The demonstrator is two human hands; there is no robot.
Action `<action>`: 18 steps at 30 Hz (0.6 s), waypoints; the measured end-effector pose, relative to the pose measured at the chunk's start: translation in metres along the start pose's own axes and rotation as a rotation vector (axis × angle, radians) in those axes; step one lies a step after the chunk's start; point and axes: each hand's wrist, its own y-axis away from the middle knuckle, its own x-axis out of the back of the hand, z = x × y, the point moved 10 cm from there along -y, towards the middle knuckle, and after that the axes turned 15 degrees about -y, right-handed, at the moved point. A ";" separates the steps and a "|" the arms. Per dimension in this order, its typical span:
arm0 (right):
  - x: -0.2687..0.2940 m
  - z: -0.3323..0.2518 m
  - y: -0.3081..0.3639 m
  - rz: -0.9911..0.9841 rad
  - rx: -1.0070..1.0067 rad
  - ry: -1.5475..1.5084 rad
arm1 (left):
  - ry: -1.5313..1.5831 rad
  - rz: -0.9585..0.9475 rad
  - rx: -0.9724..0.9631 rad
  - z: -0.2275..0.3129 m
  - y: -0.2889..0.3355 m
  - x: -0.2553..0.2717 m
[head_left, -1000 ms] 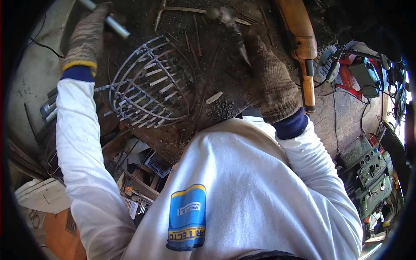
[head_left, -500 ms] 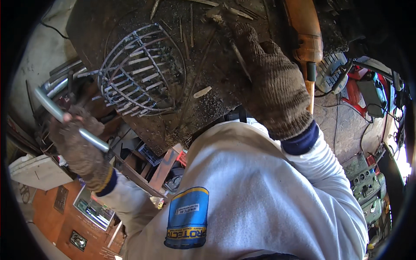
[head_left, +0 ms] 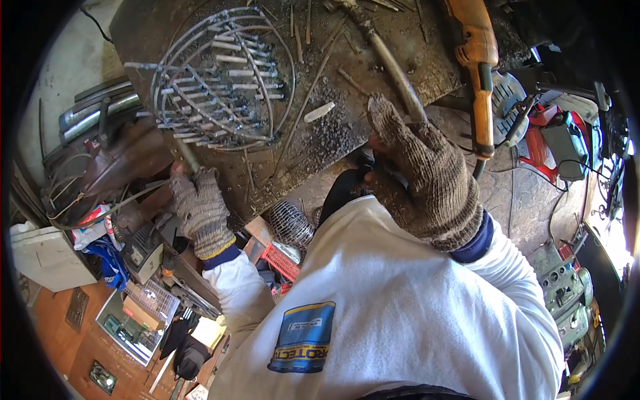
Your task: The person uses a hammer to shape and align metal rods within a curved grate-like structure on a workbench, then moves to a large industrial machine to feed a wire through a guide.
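Observation:
My left hand, in a brown knitted glove, is closed round a short length of metal tube at the table's left edge; the tube's lower part is hidden by the glove. Just beyond it lies a rounded frame of welded metal rods, with bent hoops and several short crossbars. My right hand, gloved alike, hovers with its fingers apart by the front edge. Past its fingertips stretches the metal handle of a hammer-like tool, whose head is partly cut off at the top. Whether the fingers touch the handle is unclear.
An orange power tool lies right of the hammer-like tool. Thin rods and a pale chip litter the dark metal table. A red crate and wire mesh sit below; a red and grey machine stands right.
The view has shifted, so the table sits higher. My left hand has swung the tube inward to the table's edge. My right hand has drawn back along the handle, its fingers spreading.

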 end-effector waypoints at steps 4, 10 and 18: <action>-0.020 -0.007 0.024 0.032 0.138 -0.050 | -0.233 0.058 -0.196 0.021 -0.001 -0.002; -0.040 0.002 0.051 -0.070 0.080 -0.067 | -0.240 0.064 -0.244 0.019 0.008 0.001; -0.037 0.109 0.096 -0.340 -0.421 -0.262 | -0.405 0.484 -0.480 0.103 0.053 0.099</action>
